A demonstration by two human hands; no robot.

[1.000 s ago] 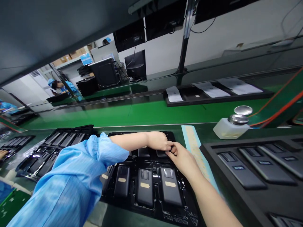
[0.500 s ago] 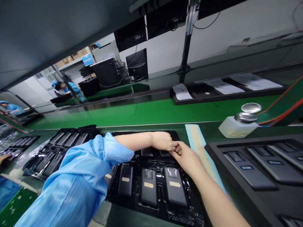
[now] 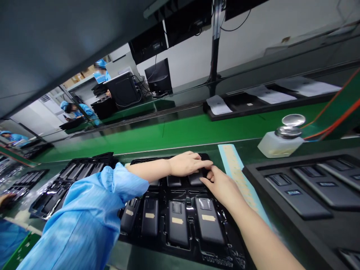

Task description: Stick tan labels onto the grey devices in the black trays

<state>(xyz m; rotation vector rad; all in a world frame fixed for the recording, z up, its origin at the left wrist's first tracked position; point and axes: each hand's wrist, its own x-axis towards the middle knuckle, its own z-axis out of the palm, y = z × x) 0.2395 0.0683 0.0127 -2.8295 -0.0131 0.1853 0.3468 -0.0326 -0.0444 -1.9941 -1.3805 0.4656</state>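
Note:
A black moulded tray (image 3: 191,221) lies before me, holding dark, flat handheld devices in two rows. In the front row, a device (image 3: 209,225) carries a small tan tape strip (image 3: 208,217), as do its neighbours. Over the back row reaches my left hand (image 3: 185,164), open, its index finger stretched toward my right hand's fingertips. It partly covers the back right device (image 3: 196,179). My right hand (image 3: 225,187) is at the tray's right edge beside that device, thumb apart from bent fingers. Nothing shows in either hand; the contact under the left fingers is hidden.
Right of the tray runs a light-blue sheet with tan strips (image 3: 239,168). A foam tray (image 3: 253,170) with more devices and a white pump bottle (image 3: 279,144) stand farther right. Another loaded tray (image 3: 67,161) is at left. People in blue work in the background.
Half a second ago my hands pinched close together at the tray's back right. Now my left fingers are stretched out and the right thumb is apart. Another person appears behind the far equipment.

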